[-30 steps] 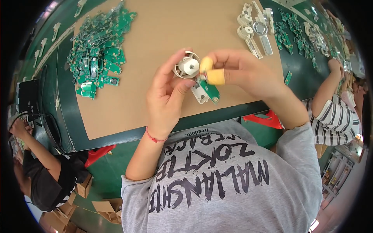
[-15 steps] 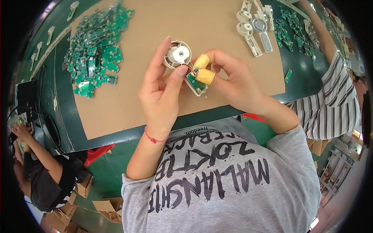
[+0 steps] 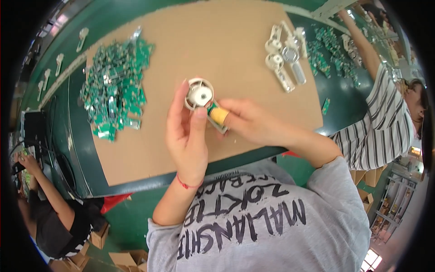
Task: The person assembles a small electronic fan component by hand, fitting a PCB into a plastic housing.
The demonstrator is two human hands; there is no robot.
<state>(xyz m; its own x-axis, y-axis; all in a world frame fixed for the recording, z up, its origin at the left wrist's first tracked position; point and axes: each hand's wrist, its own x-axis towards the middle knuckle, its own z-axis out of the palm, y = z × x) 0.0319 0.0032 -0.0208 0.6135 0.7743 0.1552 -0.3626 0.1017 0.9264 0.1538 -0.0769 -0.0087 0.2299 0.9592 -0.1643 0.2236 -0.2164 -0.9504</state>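
Observation:
Between my hands is a small white handheld fan (image 3: pixel 200 94), its round motor housing up and its handle slanting down to the right. My left hand (image 3: pixel 187 131) grips the round housing, thumb on its lower edge and fingers along its left side. My right hand (image 3: pixel 247 119) is closed round the handle, with a yellow finger cot (image 3: pixel 219 115) on the thumb. A strip of green circuit board (image 3: pixel 211 109) shows in the handle by the thumb; the rest of it is covered. The right fingertips are mostly hidden.
Brown cardboard (image 3: pixel 222 50) covers the green table. A heap of green circuit boards (image 3: pixel 118 77) lies at left, several white fan parts (image 3: pixel 283 56) at far right, more boards (image 3: pixel 335 52) beyond them. Co-workers sit on both sides; one wears a striped shirt (image 3: pixel 378 122).
My view has shifted, so the table sits lower in the picture. My right fingers have gone from pinching at the wires to wrapping round the handle, thumb over the board.

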